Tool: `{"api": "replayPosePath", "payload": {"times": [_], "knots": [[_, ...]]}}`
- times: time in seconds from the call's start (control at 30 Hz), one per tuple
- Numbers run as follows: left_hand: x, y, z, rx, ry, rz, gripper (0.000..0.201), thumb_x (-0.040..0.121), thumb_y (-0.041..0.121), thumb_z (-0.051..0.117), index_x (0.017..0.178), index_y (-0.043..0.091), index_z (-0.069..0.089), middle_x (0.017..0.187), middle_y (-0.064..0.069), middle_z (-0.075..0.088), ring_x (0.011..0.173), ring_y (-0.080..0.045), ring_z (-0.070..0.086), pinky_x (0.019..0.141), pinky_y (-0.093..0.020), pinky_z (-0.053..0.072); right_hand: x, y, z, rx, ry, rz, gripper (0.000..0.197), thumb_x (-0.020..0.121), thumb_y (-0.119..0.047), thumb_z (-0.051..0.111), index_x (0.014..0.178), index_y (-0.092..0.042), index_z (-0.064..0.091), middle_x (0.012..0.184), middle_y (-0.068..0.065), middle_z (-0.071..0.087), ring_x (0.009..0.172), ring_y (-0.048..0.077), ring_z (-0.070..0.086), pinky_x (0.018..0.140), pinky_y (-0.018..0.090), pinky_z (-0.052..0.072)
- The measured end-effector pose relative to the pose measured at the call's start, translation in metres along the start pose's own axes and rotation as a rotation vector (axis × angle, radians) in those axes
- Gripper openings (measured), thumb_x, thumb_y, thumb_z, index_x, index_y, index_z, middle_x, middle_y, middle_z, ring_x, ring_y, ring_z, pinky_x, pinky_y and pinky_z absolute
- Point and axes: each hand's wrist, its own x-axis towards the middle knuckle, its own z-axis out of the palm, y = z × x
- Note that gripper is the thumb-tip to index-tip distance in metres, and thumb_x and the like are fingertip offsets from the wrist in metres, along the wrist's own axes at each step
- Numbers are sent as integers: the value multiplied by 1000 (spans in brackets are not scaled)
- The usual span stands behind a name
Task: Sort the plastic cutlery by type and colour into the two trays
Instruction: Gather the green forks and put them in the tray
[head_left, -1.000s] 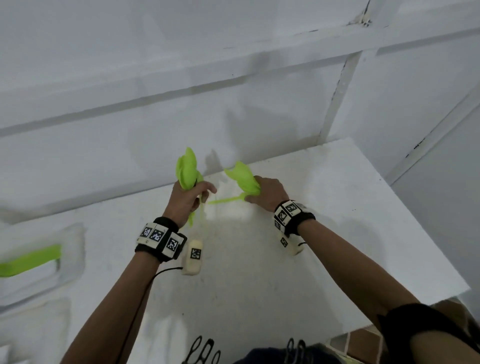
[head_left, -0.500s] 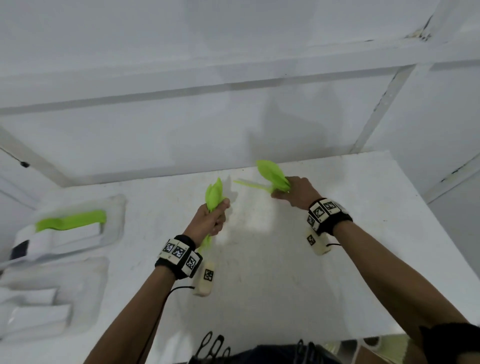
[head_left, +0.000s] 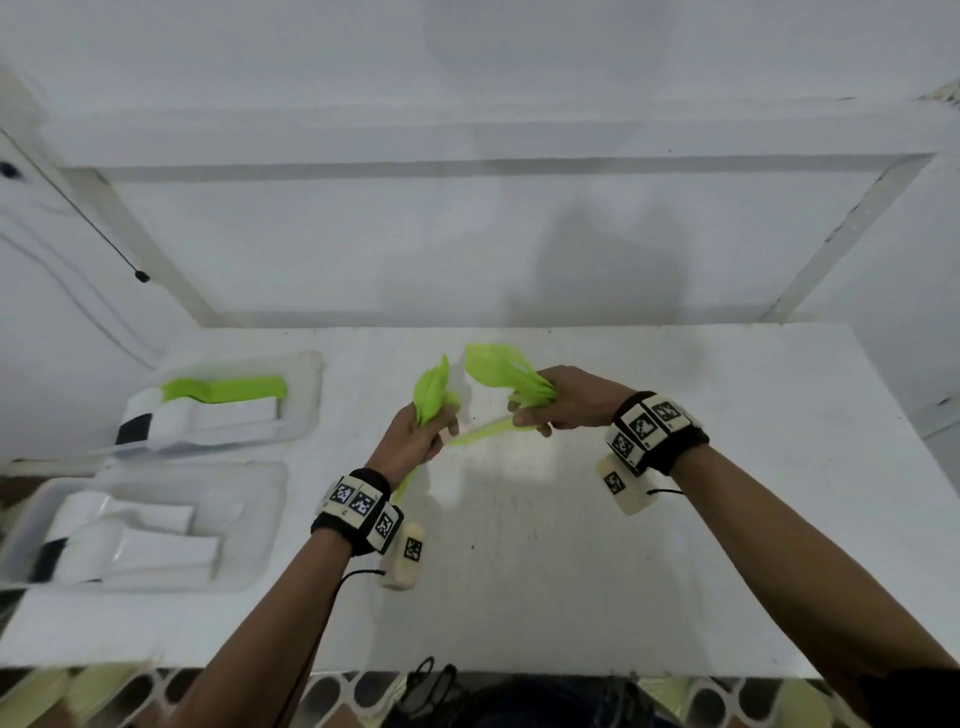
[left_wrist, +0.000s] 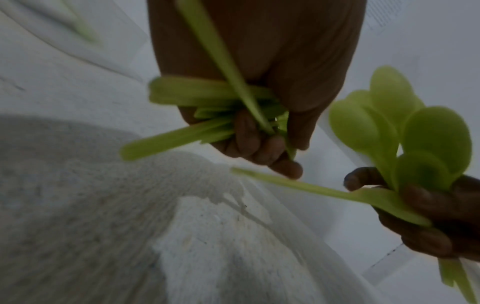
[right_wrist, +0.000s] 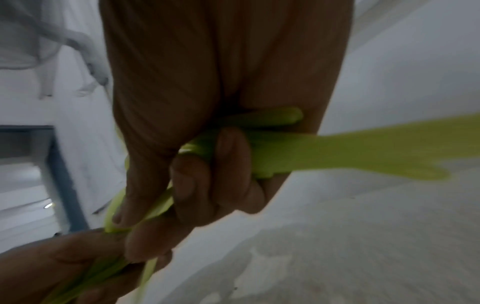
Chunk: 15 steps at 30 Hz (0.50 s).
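Note:
My left hand (head_left: 415, 441) grips a bunch of lime-green plastic cutlery (head_left: 432, 387), heads pointing up, above the middle of the white table (head_left: 571, 571). My right hand (head_left: 566, 402) grips a fan of green spoons (head_left: 493, 366) just to the right, and one green handle (head_left: 480, 431) reaches from it toward the left hand. In the left wrist view the spoon bowls (left_wrist: 405, 131) fan out above the right hand's fingers (left_wrist: 426, 203). Two white trays stand at the left: the far tray (head_left: 306, 395) holds green cutlery (head_left: 223, 389) and white pieces, the near tray (head_left: 260, 540) white pieces.
A white wall with a ledge rises behind the table. The table's front edge (head_left: 467, 670) runs just below my forearms, with patterned floor under it. A dark-ended piece (head_left: 132, 431) lies at the far tray's left side.
The view has swung left, so both trays now show fully. My two hands have come closer together, and the handle from the right hand's bunch now reaches the left hand.

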Motion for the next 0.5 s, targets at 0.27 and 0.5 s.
{"api": "replayPosePath", "payload": {"times": [0.27,0.5], "knots": [[-25,-6,-27,32,-89,-21,20,99,33,64,101,17,77,89,8,76,68,-8,58,68,-21,45,23,-33,37,62,-53,-42,29,85,-26,81,108,-12,70,74,5,71,59,22,44,50,26,34],[-48,-4,-16,-191,-145,-16,31,106,31,53,119,9,69,100,2,75,69,-12,60,59,-23,40,37,-39,81,126,202,-84,20,88,-27,79,101,-21,66,71,4,69,50,12,48,47,22,39]]}}
